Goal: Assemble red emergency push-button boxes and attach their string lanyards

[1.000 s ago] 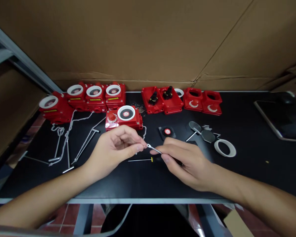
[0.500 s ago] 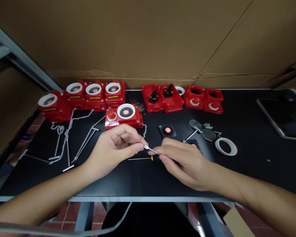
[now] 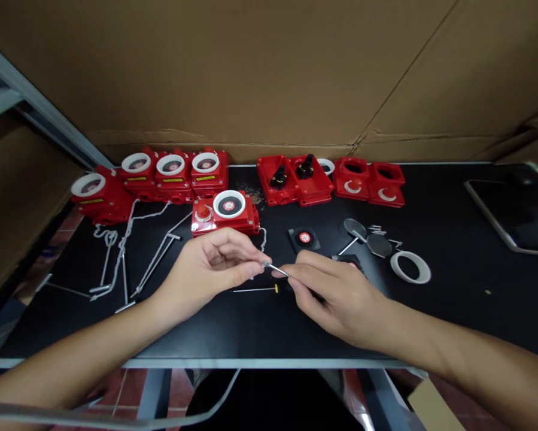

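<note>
My left hand [image 3: 215, 263] pinches the tip of a thin metal rod [image 3: 277, 270] between thumb and fingertips. The rod's other end is gripped by my right hand [image 3: 340, 293], with thumb and fingers closed along it. Just beyond my left hand lies a red alarm box [image 3: 244, 226] with a white ring and a red knob. A thin chain [image 3: 263, 239] hangs down from its right side and passes behind my fingers. Under the rod, a screwdriver [image 3: 255, 290] with a yellow collar lies on the table, its handle hidden behind my right hand.
Several finished-looking red boxes [image 3: 143, 187] with chains and small T-shaped hammers [image 3: 154, 266] stand at left. Open red housings [image 3: 277, 194] and red covers [image 3: 388, 197] line the back. Glass discs [image 3: 379, 245], screws, a white ring [image 3: 398, 257] and a tablet-like device [image 3: 515, 209] lie right.
The rod has turned slightly between my fingers, and its flat, holed end no longer shows clearly. Both hands stay in nearly the same place.
</note>
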{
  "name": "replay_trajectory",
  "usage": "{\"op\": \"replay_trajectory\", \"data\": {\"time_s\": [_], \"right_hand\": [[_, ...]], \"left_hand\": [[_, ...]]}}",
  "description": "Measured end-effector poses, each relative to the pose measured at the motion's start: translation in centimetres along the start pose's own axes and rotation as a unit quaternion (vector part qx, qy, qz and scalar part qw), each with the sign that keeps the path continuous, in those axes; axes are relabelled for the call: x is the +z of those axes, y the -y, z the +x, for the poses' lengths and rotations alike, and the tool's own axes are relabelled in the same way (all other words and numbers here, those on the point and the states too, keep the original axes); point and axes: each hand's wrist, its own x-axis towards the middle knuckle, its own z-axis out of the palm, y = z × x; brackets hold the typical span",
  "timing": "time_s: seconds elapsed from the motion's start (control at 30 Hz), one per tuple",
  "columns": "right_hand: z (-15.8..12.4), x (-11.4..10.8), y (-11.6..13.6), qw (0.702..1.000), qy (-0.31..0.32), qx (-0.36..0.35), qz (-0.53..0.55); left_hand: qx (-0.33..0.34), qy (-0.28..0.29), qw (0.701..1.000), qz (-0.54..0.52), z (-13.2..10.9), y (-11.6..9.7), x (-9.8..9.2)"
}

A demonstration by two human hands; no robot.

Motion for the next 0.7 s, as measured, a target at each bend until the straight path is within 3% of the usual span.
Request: {"op": "replay_trajectory", "data": {"time_s": [0.17, 0.33, 0.5, 0.7], "right_hand": [[-0.4, 0.2, 0.2, 1.000, 0.018, 0.007, -0.018], [-0.4, 0.2, 0.2, 1.000, 0.025, 0.003, -0.006], [-0.3, 0.2, 0.3, 0.999, 0.037, 0.004, -0.015], [-0.2, 0.0, 0.5, 0.998, 0.062, 0.012, -0.024]], "left_hand": [[0.103, -0.017, 0.984, 0.146, -0.3, -0.3, 0.3], [0.230, -0.015, 0.926, 0.300, -0.6, -0.8, 0.5], [0.342, -0.002, 0.831, 0.438, -0.6, -1.0, 0.4], [0.449, 0.037, 0.681, 0.577, -0.9, -0.8, -0.5]]}}
